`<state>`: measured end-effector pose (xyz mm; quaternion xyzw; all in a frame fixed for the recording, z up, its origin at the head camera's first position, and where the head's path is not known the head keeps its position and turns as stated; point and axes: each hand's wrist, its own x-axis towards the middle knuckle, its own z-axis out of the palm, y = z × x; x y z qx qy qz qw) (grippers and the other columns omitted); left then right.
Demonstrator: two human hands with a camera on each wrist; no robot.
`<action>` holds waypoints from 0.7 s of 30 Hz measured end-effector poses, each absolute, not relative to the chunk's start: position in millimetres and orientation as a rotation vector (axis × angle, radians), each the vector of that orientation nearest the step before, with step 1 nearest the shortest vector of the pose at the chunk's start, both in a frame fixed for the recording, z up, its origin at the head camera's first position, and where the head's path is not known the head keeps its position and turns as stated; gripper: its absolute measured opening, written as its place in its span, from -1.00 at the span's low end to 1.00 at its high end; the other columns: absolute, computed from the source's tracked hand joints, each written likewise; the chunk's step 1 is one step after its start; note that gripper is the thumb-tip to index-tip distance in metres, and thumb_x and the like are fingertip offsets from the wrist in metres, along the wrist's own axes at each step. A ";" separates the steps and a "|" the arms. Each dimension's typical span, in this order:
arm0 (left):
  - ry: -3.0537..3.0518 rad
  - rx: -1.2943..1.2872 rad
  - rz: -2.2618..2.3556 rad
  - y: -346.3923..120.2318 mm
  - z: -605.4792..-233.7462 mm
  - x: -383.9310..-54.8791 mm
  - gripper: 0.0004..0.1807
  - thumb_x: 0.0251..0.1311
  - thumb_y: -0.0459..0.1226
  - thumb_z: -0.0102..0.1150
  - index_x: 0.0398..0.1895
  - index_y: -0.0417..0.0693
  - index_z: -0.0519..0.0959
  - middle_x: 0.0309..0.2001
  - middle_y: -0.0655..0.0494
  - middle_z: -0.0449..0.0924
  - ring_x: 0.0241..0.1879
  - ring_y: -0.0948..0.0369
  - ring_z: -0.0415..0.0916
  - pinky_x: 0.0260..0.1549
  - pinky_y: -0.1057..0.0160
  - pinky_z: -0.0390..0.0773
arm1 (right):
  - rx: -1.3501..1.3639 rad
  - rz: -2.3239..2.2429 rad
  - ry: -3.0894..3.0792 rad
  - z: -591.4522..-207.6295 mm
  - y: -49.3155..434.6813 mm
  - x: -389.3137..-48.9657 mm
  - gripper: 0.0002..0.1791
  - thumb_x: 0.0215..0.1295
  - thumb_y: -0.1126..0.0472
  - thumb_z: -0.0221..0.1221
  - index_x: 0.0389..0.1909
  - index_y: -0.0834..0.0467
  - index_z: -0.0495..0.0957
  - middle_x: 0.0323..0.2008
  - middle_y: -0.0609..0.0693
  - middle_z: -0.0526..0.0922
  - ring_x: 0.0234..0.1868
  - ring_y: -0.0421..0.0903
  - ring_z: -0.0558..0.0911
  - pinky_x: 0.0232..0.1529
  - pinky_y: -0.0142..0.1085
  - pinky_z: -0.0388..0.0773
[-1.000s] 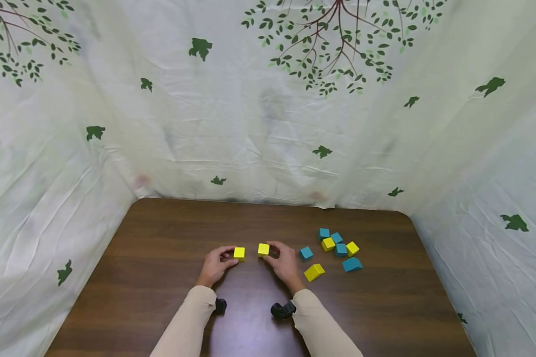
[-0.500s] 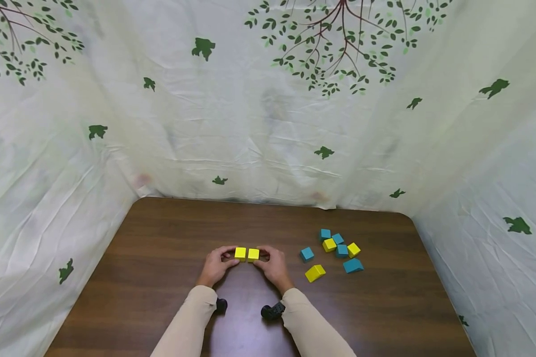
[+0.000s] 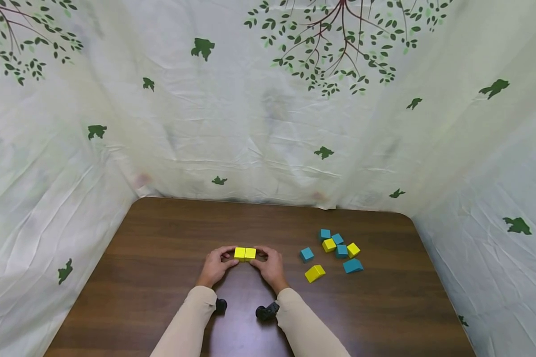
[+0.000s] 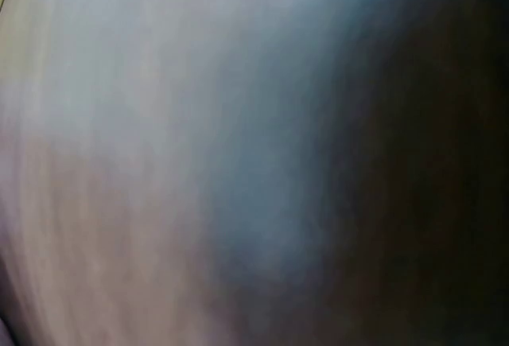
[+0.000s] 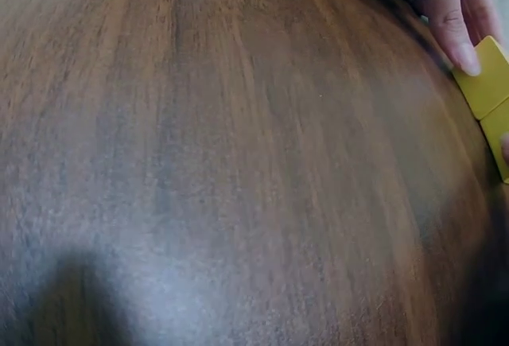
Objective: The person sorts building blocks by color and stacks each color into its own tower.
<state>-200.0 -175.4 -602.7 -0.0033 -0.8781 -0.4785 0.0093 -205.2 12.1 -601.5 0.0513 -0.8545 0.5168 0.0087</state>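
Observation:
Two yellow cubes sit side by side and touching in the head view, a left yellow cube (image 3: 239,254) and a right yellow cube (image 3: 250,254). My left hand (image 3: 216,265) pinches the left cube between thumb and fingers from its outer side. From the other side my right hand (image 3: 270,265) pinches the right cube in the same way. In the right wrist view the joined yellow cubes (image 5: 482,83) show at the right edge, with a thumb on one of them. The left wrist view is too blurred to tell anything about the hand.
On the brown table (image 3: 161,297), right of my hands, lie a lone blue cube (image 3: 306,255), a yellow wedge-like block (image 3: 314,273), a blue wedge-like block (image 3: 353,266) and a cluster of blue and yellow cubes (image 3: 329,245). A patterned white cloth (image 3: 250,124) hangs behind the table.
My right hand has moved left with its yellow cube, closing the gap until it meets the left cube. My left hand has stayed nearly still, still holding its cube.

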 end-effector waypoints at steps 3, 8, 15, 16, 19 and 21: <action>-2.743 -0.011 -1.497 -175.3 -602.9 -200.0 -0.57 -0.01 -0.38 0.44 0.01 -0.19 0.64 -0.29 0.01 0.59 -0.25 0.12 0.46 -0.21 0.17 0.46 | 0.142 1.632 -2.661 -601.6 12.1 -204.9 -0.60 0.01 0.28 0.44 -0.05 0.19 0.67 -0.21 0.01 0.71 -0.16 -0.04 0.61 -0.07 -0.17 0.54; -2.734 -0.020 -1.494 -174.7 -602.6 -200.3 -0.57 -0.01 -0.38 0.43 0.00 -0.20 0.64 -0.29 0.01 0.59 -0.25 0.12 0.46 -0.21 0.16 0.46 | 0.155 1.625 -2.656 -601.2 12.9 -204.7 -0.58 0.01 0.27 0.45 -0.04 0.20 0.67 -0.20 0.03 0.71 -0.16 -0.02 0.62 -0.07 -0.16 0.55; -2.729 -0.033 -1.489 -175.0 -603.9 -200.1 -0.57 -0.02 -0.39 0.44 0.00 -0.19 0.64 -0.29 0.02 0.59 -0.25 0.12 0.46 -0.19 0.15 0.44 | 0.139 1.648 -2.683 -600.1 13.7 -203.7 -0.54 0.02 0.27 0.44 0.01 0.19 0.64 -0.14 0.03 0.69 -0.10 -0.01 0.61 -0.02 -0.11 0.54; -2.730 -0.032 -1.489 -175.1 -603.9 -199.9 -0.57 -0.02 -0.39 0.44 0.00 -0.19 0.64 -0.29 0.02 0.59 -0.25 0.13 0.46 -0.19 0.15 0.44 | 0.141 1.649 -2.686 -600.4 13.6 -203.7 -0.53 0.02 0.27 0.44 0.02 0.18 0.64 -0.13 0.04 0.69 -0.09 -0.01 0.61 -0.01 -0.10 0.54; -2.735 -0.034 -1.486 -175.2 -604.0 -199.6 -0.57 -0.01 -0.39 0.43 0.01 -0.19 0.64 -0.27 0.02 0.59 -0.25 0.12 0.46 -0.20 0.15 0.44 | 0.142 1.665 -2.701 -600.2 14.2 -203.4 -0.50 0.01 0.30 0.44 0.05 0.18 0.62 -0.08 0.04 0.67 -0.06 -0.01 0.62 0.02 -0.10 0.52; -2.732 -0.029 -1.494 -175.5 -603.9 -199.7 -0.57 -0.02 -0.40 0.43 0.01 -0.19 0.64 -0.28 0.02 0.59 -0.25 0.13 0.46 -0.19 0.15 0.43 | 0.172 1.669 -2.705 -599.5 15.4 -203.5 -0.48 0.00 0.33 0.44 0.07 0.20 0.60 -0.06 0.06 0.67 -0.05 0.00 0.62 0.02 -0.10 0.52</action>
